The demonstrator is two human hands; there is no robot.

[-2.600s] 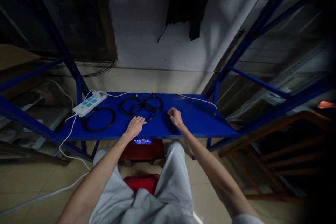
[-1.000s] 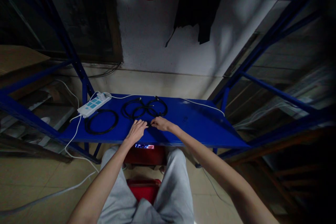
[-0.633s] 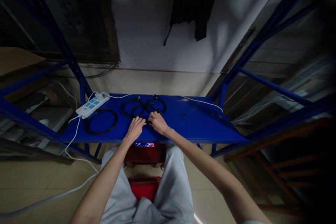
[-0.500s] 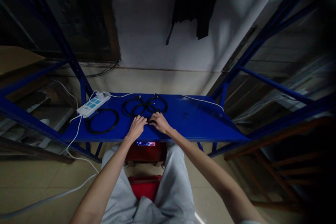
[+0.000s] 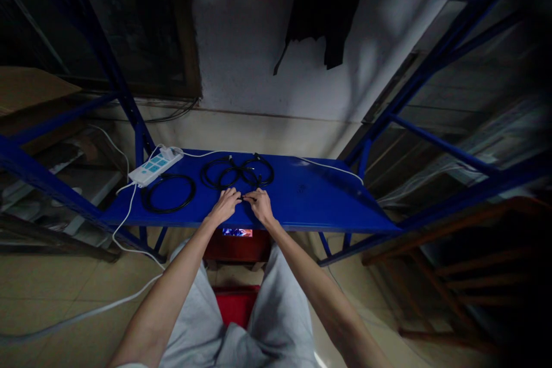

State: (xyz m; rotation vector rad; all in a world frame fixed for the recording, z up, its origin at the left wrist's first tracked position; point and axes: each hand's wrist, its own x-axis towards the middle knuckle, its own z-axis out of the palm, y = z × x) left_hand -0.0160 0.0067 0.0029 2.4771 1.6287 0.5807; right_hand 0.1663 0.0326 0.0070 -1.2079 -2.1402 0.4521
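Thin black cables are laid on a blue steel shelf point(image 5: 319, 201), in front of the person. A group of interlinked black cable loops point(image 5: 202, 174) is placed at the middle of the shelf, toward its back edge, with small connector ends showing along the top of the loops. A separate black cable coil point(image 5: 169, 211) lies flat to the left of that group, well clear of it and just in front of a white power strip point(image 5: 155, 167) with teal switches.

A short dark cable end point(image 5: 247, 198) is seen at the front of the loops, between the hands. Both hands are held palm down and close together on the front half of the shelf. The left hand point(image 5: 223, 207) is kept lightly curled, its fingers neither spread wide nor closed into a fist. The right hand point(image 5: 260, 206) is curved in the same way, and its fingers are angled toward the left hand. The fingertips of the two hands nearly meet around the cable end, but whether it is pinched cannot be told at this size.

A white cord point(image 5: 328, 165) is run along the back of the shelf. Grey trousers point(image 5: 284, 310) are seen below the arms, with a red crate point(image 5: 236, 307) between the knees and a lit screen point(image 5: 237, 232) just beneath the shelf's front edge.
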